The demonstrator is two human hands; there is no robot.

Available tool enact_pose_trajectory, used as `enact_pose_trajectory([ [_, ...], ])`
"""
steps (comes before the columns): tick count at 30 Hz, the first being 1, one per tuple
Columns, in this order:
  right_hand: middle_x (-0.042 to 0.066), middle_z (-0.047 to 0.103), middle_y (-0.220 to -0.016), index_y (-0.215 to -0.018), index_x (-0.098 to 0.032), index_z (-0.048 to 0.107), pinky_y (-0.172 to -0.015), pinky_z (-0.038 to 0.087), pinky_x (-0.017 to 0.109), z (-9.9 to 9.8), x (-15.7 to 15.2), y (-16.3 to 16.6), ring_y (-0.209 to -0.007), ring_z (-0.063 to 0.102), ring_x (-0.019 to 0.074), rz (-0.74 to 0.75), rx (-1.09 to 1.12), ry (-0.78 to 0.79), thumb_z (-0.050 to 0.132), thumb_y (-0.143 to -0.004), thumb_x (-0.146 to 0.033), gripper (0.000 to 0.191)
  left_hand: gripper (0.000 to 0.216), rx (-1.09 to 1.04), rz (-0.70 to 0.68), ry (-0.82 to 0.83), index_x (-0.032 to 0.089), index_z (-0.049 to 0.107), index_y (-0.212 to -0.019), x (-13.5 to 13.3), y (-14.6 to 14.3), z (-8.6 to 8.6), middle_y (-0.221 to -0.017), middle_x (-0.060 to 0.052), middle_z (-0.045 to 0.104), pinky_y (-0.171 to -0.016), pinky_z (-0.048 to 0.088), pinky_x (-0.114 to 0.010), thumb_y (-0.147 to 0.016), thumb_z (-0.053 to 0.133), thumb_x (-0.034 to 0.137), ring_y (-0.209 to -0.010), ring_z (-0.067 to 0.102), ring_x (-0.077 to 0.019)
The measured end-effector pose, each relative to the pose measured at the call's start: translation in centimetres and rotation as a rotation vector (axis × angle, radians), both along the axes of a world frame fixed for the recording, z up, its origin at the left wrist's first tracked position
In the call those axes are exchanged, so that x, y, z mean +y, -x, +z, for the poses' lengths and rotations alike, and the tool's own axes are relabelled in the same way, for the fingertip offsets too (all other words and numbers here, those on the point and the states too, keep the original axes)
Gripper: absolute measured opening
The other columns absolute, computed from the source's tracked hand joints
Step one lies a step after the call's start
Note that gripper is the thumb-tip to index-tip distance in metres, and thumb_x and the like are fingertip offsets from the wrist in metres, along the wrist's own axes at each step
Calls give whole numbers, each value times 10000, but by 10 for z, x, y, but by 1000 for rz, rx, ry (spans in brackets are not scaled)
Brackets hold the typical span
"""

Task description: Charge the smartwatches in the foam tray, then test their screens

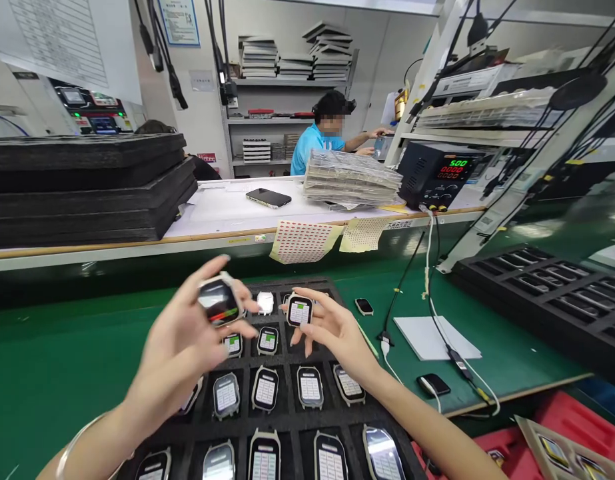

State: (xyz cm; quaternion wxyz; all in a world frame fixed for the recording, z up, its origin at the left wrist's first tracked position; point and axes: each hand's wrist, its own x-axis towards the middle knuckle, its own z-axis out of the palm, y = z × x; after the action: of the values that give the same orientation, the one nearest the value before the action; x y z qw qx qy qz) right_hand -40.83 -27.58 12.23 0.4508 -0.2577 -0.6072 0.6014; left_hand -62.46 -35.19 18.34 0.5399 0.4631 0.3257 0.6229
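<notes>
Head view, and both hands up over the foam! Left hand (pixel 180 340) curled, gripping a watch (pixel 218 301) by its edges, dark screen tipped toward the camera. Right hand (pixel 332 327) with fingers spread, pinching a second watch (pixel 300 311), lit grid on its display, just above the top row of a black tray (pixel 290 421). Hands close, not touching. Rows of watches (pixel 266 389) seated in slots below, a white piece (pixel 265 303) in the top row. Beside the tray, on a green mat (pixel 52 360), a small black device (pixel 364 306) and a white card (pixel 432 337). Looks like a hand-held check of watches from the tray, right in the middle of it. Next move calling for a steady grip and an open slot, screens clear of the foam.
</notes>
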Motion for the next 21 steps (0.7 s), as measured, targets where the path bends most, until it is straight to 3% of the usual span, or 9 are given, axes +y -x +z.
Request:
enact_pose_trajectory([
  [2,78,653,-942,-1268,-211,502,-483,531,255,-2,1,-1,-667,657,179,-5,6,2,626,-809,-178,477,676,8,-142,79,197,463,-1314,22,-9,-9,-1031,-79,604,-752,537,-320,-701,745,156,-969,603,-254],
  [5,78,653,-948,-1268,-210,505,-461,521,251,-6,2,-4,-656,657,180,-12,15,9,605,-804,-160,477,599,65,-224,147,155,450,-1303,44,-18,-31,-942,-73,604,-667,545,-289,-760,701,155,-842,623,-201],
  [10,94,662,-977,-1204,-199,531,-424,485,236,-5,0,-3,-565,628,145,-73,-12,5,591,-857,-254,356,642,103,-271,122,208,409,-1336,46,-25,-58,-952,-68,602,-678,550,-322,-763,696,166,-857,612,-208],
  [17,52,687,-828,-1059,-187,559,-352,381,191,-5,3,-4,-397,522,79,-192,-102,-27,626,-863,-332,253,580,71,-286,63,221,417,-1331,39,-21,-59,-998,-77,598,-760,548,-364,-798,635,158,-933,594,-222],
  [21,79,694,-876,-1082,-186,566,-365,426,223,-6,2,-6,-427,565,112,-163,-87,-18,612,-870,-347,270,498,99,-243,77,210,431,-1332,36,-20,-59,-985,-85,605,-756,559,-371,-865,597,258,-920,606,-224],
])
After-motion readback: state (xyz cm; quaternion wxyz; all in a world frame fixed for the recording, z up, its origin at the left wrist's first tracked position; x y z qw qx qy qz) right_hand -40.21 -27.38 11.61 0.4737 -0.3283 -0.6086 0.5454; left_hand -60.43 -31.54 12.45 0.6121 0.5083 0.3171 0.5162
